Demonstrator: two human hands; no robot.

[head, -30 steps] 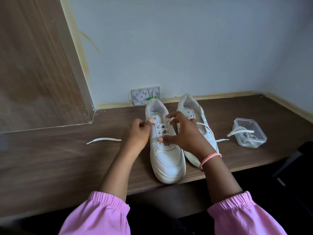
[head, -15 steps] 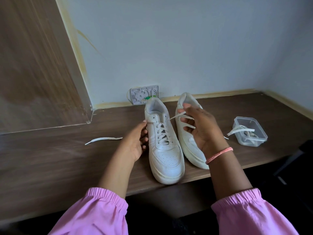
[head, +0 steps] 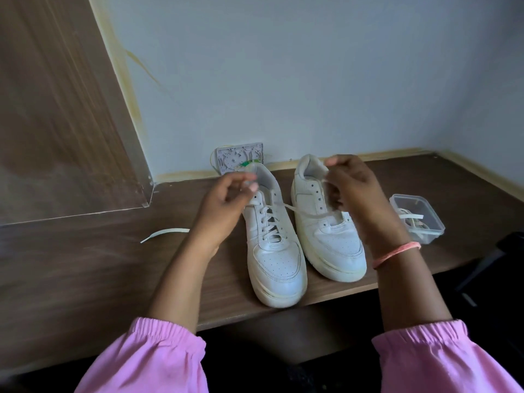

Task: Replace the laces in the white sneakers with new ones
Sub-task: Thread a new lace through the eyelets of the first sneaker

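Both hands, left hand [head: 226, 202] and right hand [head: 354, 191], pinch lace [head: 300, 209] ends above sneakers [head: 276, 251] near the shelf [head: 85, 265] edge.

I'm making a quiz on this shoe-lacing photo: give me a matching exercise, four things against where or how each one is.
Things:
1. left sneaker
2. right sneaker
3. clear plastic box
4. loose lace strip

States:
A. lies flat on the table, left of the hands
B. holds spare laces, far right
C. eyelets empty
D. laced through its eyelets

Pairs: 1-D, 2-C, 3-B, 4-A
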